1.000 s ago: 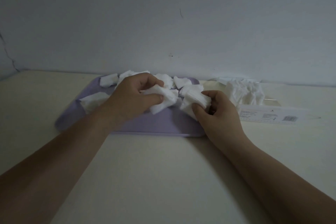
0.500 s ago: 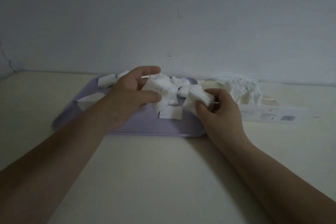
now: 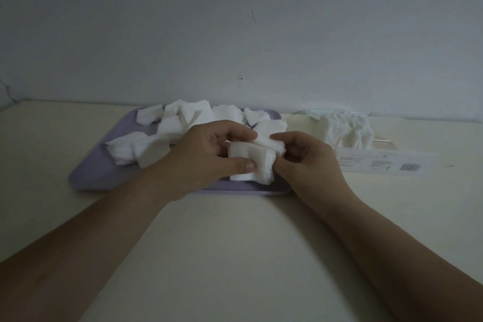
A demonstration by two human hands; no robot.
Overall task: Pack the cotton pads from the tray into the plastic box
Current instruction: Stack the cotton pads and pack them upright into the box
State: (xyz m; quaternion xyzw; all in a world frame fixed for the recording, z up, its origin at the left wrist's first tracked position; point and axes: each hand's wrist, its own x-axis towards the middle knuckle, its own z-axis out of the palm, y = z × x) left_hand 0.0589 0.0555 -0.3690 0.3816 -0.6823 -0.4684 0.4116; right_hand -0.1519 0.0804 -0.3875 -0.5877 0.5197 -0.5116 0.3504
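Cotton pads (image 3: pixel 251 162) lie pinched between curled fingers (image 3: pixel 230 136) of left hand (image 3: pixel 203 162) and right hand (image 3: pixel 313 162).

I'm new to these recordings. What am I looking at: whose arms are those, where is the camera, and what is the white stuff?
There is no machine here: a person works with two bare hands. The view comes from one wide-angle camera worn on the person's head, looking forward and down, so the arms reach in from below. The left hand and right hand together grip a small stack of cotton pads over the near part of a purple tray. More loose pads lie scattered on the tray. To the right stands a clear plastic box, already holding some pads. All of it rests on a pale table.
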